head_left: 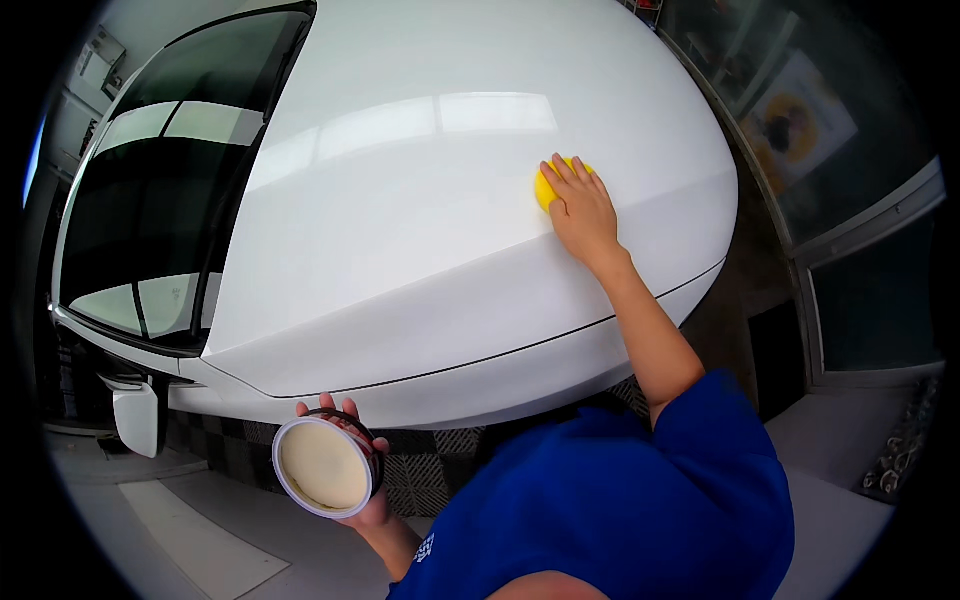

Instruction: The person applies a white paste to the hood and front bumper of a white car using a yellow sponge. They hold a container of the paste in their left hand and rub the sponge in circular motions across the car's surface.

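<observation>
My right hand (583, 208) lies over a round yellow sponge applicator (546, 191), pressing it against the white car hood (430, 220). The sponge's left and upper edges show around my fingers; the rest is hidden under the palm. In my left hand (372, 508) is an uncovered round tin of cream-coloured wax (325, 464), tilted so that its contents face up toward me. The fingers wrap around the tin's dark side, beside the car's fender. Light reflections lie across the hood near the windshield.
The windshield (170, 190) and a white side mirror (137, 416) are at the left. Dark patterned floor tiles (430, 470) run along the car's near side. A glass wall with a metal frame (870, 235) stands beyond the car's front, at the right.
</observation>
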`<state>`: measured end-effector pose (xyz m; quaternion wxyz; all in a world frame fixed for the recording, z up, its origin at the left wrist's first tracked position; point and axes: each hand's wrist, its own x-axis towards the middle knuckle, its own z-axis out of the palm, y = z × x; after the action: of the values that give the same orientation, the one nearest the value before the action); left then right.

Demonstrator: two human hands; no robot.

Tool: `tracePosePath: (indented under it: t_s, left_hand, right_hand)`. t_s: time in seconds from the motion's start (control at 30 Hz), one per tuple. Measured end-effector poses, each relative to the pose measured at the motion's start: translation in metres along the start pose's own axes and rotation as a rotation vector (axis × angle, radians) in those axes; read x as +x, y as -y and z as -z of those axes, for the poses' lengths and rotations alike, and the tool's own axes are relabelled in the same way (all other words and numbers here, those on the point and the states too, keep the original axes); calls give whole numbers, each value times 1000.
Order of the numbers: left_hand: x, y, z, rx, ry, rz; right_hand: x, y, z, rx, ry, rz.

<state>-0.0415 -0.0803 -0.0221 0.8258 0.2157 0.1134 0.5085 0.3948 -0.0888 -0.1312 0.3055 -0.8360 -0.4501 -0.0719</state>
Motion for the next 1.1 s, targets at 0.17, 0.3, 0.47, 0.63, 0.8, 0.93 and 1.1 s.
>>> tracePosePath:
  t_s: [0.17, 0.3, 0.47, 0.63, 0.8, 0.93, 1.1]
  left_hand:
    - [-3, 64, -32, -5, 68, -7]
    - [-46, 90, -46, 21, -13, -85]
    - [-64, 113, -78, -86, -77, -141]
    - [-93, 111, -68, -15, 157, -112]
    - [-113, 99, -65, -79, 4, -180]
    - [-112, 92, -59, -31, 134, -153]
    - [-143, 66, -36, -40, 65, -209]
  right_hand:
    - [19, 44, -27, 52, 60, 315]
    - [-18, -11, 17, 188, 140, 394]
    - [5, -29, 5, 50, -34, 279]
    - [-92, -18, 22, 144, 175, 477]
    - [-71, -8, 9, 73, -32, 313]
    - [-111, 59, -11, 201, 135, 552]
    - [-136, 5, 14, 109, 162, 494]
